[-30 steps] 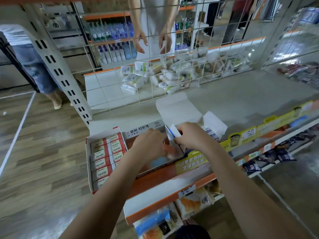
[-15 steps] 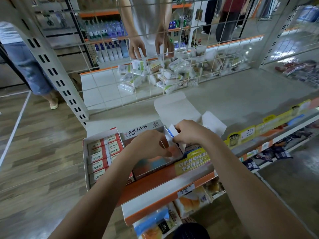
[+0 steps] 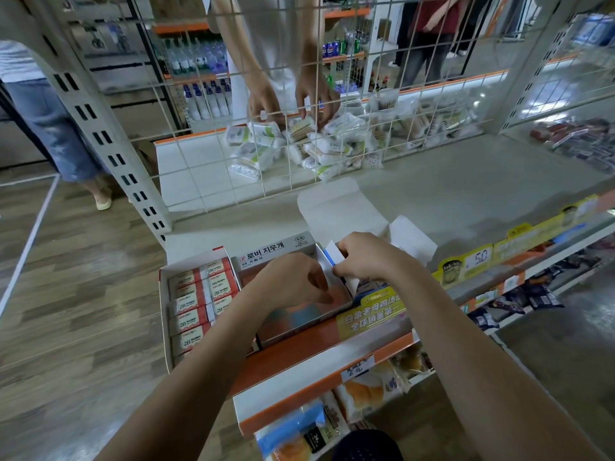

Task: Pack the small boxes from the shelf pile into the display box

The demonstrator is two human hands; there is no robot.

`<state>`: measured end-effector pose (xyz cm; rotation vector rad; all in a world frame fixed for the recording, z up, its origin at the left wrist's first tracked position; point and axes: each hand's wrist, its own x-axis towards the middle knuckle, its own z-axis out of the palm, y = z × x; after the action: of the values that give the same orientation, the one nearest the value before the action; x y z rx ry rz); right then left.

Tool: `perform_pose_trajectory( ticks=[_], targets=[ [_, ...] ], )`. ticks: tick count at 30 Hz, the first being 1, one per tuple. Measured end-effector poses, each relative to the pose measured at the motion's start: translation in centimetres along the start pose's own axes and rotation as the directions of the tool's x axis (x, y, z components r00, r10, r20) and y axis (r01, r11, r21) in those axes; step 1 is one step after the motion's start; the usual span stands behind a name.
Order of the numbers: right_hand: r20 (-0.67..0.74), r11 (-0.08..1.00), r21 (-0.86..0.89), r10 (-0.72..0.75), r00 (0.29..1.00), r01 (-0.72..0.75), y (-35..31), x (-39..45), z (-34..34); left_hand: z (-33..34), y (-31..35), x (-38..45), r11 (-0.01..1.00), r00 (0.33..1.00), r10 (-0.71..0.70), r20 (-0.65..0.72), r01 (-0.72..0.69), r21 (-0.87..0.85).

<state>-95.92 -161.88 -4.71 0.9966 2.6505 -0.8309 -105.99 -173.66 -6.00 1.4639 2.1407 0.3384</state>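
Observation:
A grey display box (image 3: 276, 252) with Korean print stands open on the shelf edge; its inside looks mostly bare. My right hand (image 3: 369, 257) pinches a small white and blue box (image 3: 332, 256) upright at the display box's right inner wall. My left hand (image 3: 293, 281) hovers inside the display box with fingers curled beside that small box; whether it touches it I cannot tell. To the left, a second open display box (image 3: 163, 294) holds rows of red and white 2B boxes (image 3: 203, 301).
The display box's white lid flaps (image 3: 339, 211) lie open behind my hands on the grey shelf (image 3: 466, 188). Behind a wire grid (image 3: 299, 94), another person's hands (image 3: 293, 101) sort white packets (image 3: 299, 148). Yellow price tags (image 3: 466, 264) line the shelf edge; snacks fill the lower shelves.
Both hands stay at the display box's right end with the small box; the view has shifted slightly. The person behind the grid has lowered both hands onto the packets.

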Motion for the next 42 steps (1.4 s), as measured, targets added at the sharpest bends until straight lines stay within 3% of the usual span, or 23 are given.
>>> perform_pose_trajectory(
  ticks=[15, 20, 24, 27, 33, 42],
  targets=[
    [-0.055, 1.000, -0.026, -0.010, 0.998, 0.008, -0.2, -0.2, 0.5, 0.7, 0.4, 0.0, 0.983, 1.000, -0.014, -0.009, 0.015, 0.185],
    [-0.056, 0.996, -0.087, -0.042, 0.998, 0.037, -0.4, -0.6, -0.6, -1.6, 0.8, -0.1, 0.957, 0.982, 0.032, -0.186, 0.024, 0.289],
    [-0.223, 0.997, -0.055, -0.061, 0.973, 0.050, 1.8, -1.8, -3.6, -3.6, 2.9, 1.4, 0.949, 0.944, 0.082, -0.319, 0.024, 0.315],
    [-0.327, 0.987, -0.157, -0.093, 0.940, 0.044, 5.2, -2.3, -5.5, -3.1, 6.5, 4.0, 0.914, 0.938, 0.184, -0.295, -0.052, 0.403],
    [-0.404, 0.898, -0.421, -0.057, 0.913, -0.130, 16.4, -3.5, -9.2, 1.0, 16.1, 11.4, 0.811, 0.928, 0.344, -0.139, -0.219, 0.543],
    [-0.450, 0.878, -0.341, 0.162, 0.878, -0.337, 34.4, -7.0, -16.1, 8.4, 32.0, 22.2, 0.775, 0.908, 0.418, -0.036, -0.336, 0.535]
  ],
)
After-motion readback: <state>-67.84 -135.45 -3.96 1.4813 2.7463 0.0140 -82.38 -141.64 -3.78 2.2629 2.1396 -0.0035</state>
